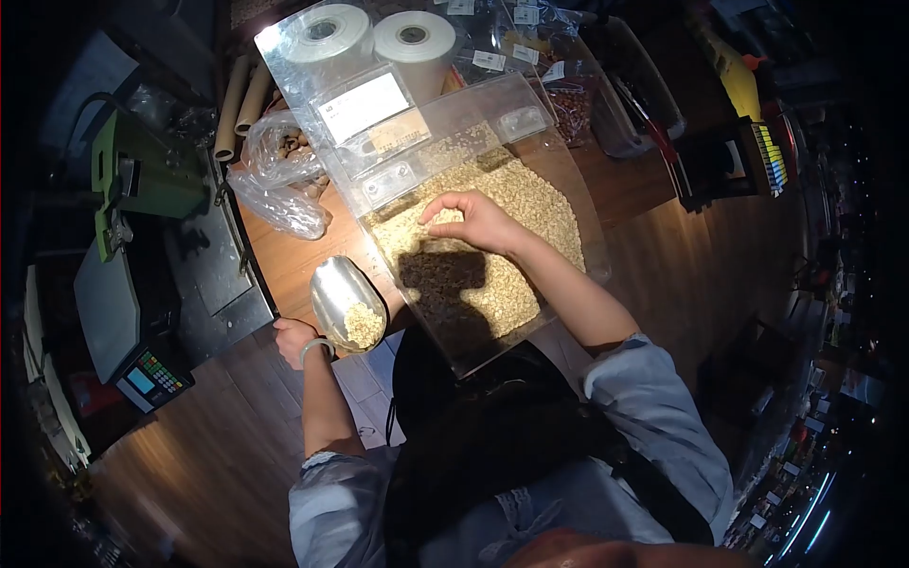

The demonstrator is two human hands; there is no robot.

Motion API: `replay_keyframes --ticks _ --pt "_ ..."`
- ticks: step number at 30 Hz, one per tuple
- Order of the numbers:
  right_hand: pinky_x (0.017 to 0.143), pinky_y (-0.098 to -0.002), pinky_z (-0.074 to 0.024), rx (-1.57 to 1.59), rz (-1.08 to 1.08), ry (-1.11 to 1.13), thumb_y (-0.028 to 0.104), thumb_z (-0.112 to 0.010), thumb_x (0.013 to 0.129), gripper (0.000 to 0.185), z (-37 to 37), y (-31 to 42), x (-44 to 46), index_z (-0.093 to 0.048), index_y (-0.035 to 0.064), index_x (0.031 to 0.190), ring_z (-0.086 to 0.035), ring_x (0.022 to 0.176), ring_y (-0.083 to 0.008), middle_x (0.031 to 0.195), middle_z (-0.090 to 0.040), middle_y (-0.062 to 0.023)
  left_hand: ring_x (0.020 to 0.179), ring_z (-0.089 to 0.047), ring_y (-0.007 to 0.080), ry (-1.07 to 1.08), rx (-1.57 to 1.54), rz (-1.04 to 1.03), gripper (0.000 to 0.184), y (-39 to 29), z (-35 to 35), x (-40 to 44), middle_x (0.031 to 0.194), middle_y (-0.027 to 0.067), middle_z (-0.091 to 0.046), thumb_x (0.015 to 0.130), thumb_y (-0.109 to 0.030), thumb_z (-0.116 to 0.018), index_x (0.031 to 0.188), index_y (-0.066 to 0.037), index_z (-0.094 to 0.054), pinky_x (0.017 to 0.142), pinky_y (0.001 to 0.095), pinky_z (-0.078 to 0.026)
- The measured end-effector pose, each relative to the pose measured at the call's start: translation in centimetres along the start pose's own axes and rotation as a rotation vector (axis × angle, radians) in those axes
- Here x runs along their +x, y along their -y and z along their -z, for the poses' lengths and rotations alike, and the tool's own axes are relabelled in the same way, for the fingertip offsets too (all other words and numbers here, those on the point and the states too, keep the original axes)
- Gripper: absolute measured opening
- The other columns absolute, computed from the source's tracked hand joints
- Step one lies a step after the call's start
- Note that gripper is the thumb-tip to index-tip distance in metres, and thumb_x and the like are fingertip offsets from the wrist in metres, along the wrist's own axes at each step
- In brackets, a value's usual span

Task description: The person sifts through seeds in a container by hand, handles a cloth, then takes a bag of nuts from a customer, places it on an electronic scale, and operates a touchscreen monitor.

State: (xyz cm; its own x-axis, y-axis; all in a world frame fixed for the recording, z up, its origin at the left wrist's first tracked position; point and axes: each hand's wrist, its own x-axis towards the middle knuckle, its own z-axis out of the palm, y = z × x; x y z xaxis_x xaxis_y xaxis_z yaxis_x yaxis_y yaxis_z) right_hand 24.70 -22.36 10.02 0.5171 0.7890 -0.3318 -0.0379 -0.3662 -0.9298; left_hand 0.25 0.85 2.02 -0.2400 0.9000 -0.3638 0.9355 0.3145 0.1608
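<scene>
My right hand is over a clear bin filled with pale rolled flakes that look like oats. Its thumb and index finger curl towards each other in a pinch, and anything between them is too small to make out. A dark shadow falls on the flakes below it. My left hand is closed at the table's front corner, its fingers mostly hidden. Just right of that hand lies a metal scoop, holding a small heap of flakes at its near end. The bin's clear lid is raised at the far side.
Two rolls of plastic bags stand behind the bin. Left of it lies a clear plastic bag near some brown nuts. A scale and a green machine stand at far left. Labelled packets lie at back right.
</scene>
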Motion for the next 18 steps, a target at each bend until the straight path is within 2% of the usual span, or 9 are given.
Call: replay_keyframes --ticks 2,5,6,9,11,14,15,16,18 --pt "0.089 -0.0287 -0.0464 -0.054 0.098 0.036 0.008 -0.071 0.081 0.023 -0.9 -0.3 -1.6 -0.065 0.0046 0.102 -0.059 0.099 -0.0153 0.104 -0.065 -0.0060 0.100 -0.061 0.0404 0.007 -0.002 0.007 0.066 0.0 0.2 -0.2 0.105 0.0217 -0.066 0.094 -0.044 -0.019 0.102 0.002 -0.067 0.086 0.0488 -0.047" --pt "0.086 -0.0282 -0.0475 -0.243 0.371 -0.032 0.001 -0.068 0.080 0.025 -1.1 0.1 -4.0 -0.063 0.0060 0.104 -0.060 0.098 -0.0173 0.099 -0.064 -0.0057 0.100 -0.061 0.0406 -0.005 -0.002 -0.019 0.066 0.2 0.0 -0.1 0.105 0.0216 -0.065 0.094 -0.044 -0.019 0.102 0.002 -0.067 0.087 0.0486 -0.047" --pt "0.086 -0.0282 -0.0475 -0.243 0.372 -0.032 0.001 -0.068 0.080 0.025 -1.1 0.3 -4.9 -0.063 0.0060 0.104 -0.060 0.098 -0.0173 0.099 -0.064 -0.0057 0.100 -0.061 0.0406 -0.006 -0.003 -0.019 0.066 0.2 -0.1 -0.1 0.105 0.0216 -0.065 0.094 -0.044 -0.019 0.102 0.002 -0.067 0.087 0.0486 -0.047" --pt "0.085 -0.0282 -0.0479 -0.115 0.349 -0.071 -0.001 -0.067 0.081 0.026 -1.1 0.6 -7.2 -0.063 0.0052 0.106 -0.061 0.095 -0.0165 0.100 -0.064 -0.0053 0.101 -0.060 0.0408 -0.002 0.000 -0.009 0.067 0.1 0.1 -0.2 0.106 0.0218 -0.065 0.094 -0.044 -0.019 0.102 0.002 -0.066 0.087 0.0487 -0.047" --pt "0.084 -0.0276 -0.0478 -0.074 0.069 -0.079 -0.001 -0.064 0.083 0.029 -0.8 0.8 -8.2 -0.061 0.0047 0.111 -0.061 0.093 -0.0138 0.100 -0.064 -0.0047 0.102 -0.060 0.0406 0.025 -0.009 0.007 0.066 -0.2 0.5 -0.6 0.108 0.0219 -0.065 0.094 -0.043 -0.019 0.103 0.002 -0.066 0.088 0.0489 -0.046" --pt "0.084 -0.0267 -0.0473 0.097 -0.032 -0.069 0.003 -0.059 0.087 0.027 0.7 2.1 -9.8 -0.062 0.0048 0.114 -0.059 0.097 -0.0127 0.105 -0.064 -0.0062 0.103 -0.059 0.0404 0.029 -0.016 0.013 0.066 0.0 0.2 -0.2 0.109 0.0220 -0.064 0.094 -0.044 -0.019 0.104 0.002 -0.066 0.088 0.0491 -0.046" --pt "0.087 -0.0253 -0.0453 0.086 -0.230 -0.071 0.008 -0.056 0.092 0.024 1.5 3.1 -10.2 -0.061 0.0036 0.115 -0.058 0.100 -0.0108 0.107 -0.064 -0.0049 0.103 -0.059 0.0404 0.032 -0.016 0.021 0.066 0.0 0.2 -0.2 0.109 0.0220 -0.064 0.094 -0.044 -0.019 0.104 0.002 -0.066 0.088 0.0491 -0.046" --pt "0.087 -0.0253 -0.0453 0.081 -0.234 -0.063 0.008 -0.056 0.092 0.024 2.0 2.6 -10.4 -0.061 0.0036 0.115 -0.058 0.100 -0.0108 0.107 -0.064 -0.0049 0.103 -0.059 0.0404 0.026 -0.023 0.022 0.066 0.0 0.2 -0.2 0.109 0.0221 -0.064 0.094 -0.044 -0.020 0.104 0.002 -0.066 0.088 0.0490 -0.046" --pt "0.090 -0.0241 -0.0436 0.226 -0.023 -0.242 0.009 -0.053 0.095 0.024 3.1 1.1 -10.5 -0.060 0.0011 0.116 -0.057 0.103 -0.0107 0.109 -0.063 -0.0047 0.103 -0.059 0.0404 0.020 -0.036 0.033 0.066 0.0 0.2 -0.1 0.109 0.0223 -0.064 0.093 -0.044 -0.020 0.104 0.002 -0.066 0.088 0.0490 -0.046"
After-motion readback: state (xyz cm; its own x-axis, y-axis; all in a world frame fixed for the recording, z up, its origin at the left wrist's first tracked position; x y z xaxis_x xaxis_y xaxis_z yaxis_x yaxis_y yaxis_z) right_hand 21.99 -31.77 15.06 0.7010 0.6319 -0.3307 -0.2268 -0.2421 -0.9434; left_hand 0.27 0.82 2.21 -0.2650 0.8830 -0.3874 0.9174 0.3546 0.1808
